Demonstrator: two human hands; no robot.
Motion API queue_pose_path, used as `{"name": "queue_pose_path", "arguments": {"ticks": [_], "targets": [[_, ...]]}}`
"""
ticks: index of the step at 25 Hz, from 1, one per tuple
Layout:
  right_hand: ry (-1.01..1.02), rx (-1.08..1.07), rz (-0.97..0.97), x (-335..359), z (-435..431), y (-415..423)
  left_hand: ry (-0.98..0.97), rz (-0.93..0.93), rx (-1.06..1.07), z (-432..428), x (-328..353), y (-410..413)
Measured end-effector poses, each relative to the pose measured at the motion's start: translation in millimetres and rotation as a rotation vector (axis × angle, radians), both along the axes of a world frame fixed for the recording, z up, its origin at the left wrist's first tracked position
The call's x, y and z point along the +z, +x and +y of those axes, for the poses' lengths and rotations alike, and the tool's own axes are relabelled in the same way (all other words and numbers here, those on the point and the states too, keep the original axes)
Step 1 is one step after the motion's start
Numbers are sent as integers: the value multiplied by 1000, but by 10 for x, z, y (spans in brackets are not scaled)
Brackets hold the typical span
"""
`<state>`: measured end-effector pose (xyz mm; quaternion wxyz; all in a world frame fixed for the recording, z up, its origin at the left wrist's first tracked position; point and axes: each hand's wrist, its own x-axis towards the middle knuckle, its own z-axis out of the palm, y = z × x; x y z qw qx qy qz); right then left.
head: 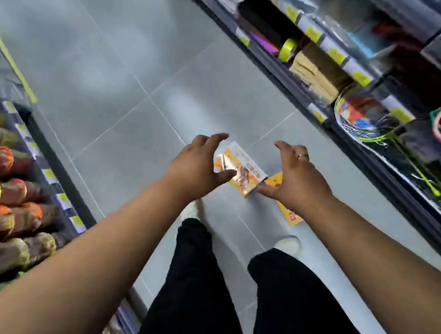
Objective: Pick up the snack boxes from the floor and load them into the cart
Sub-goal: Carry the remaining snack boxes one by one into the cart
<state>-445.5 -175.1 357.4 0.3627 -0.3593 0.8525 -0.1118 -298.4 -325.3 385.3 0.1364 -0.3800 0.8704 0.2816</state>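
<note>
Cardboard, judged light and stiff, the orange snack box is best clasped by opposite edges, over which the left hand and right hand are spread, empty.

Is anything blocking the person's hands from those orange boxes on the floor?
Nothing visible does. The left hand and right hand are spread open on either side of the snack box, which lies on bare floor tiles. The second box lies partly behind the right hand. No cart is in view.
</note>
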Motion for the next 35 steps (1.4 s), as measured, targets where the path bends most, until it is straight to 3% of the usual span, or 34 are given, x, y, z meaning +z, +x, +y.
{"name": "queue_pose_path", "arguments": {"ticks": [4,8,13,16,18,20,22,27,35], "targets": [[98,-165,-55,-1429,-217,55,109,-82,-127,-615,-1484,-261],[193,-292,-125,-2967,-438,262,144,-45,-229,-1110,-3038,-390],[217,-673,-204,-4520,-545,646,185,-105,-316,-1332,-4567,-349],[200,-907,-325,-5146,-598,776,230,-216,-251,-1410,-5302,-329],[118,-1067,-404,-5368,-659,791,350,-248,-90,-1473,-5613,-317],[52,-1114,-398,-5505,-731,793,539,-221,128,-1500,-5829,-343],[33,-1089,-343,-5597,-794,783,633,-221,216,-1495,-5922,-394],[45,-1056,-249,-5332,-874,679,446,-130,108,-1580,-5852,-397],[2,-910,-79,-3500,-743,14,350,70,25,-1420,-4024,-835]]}}
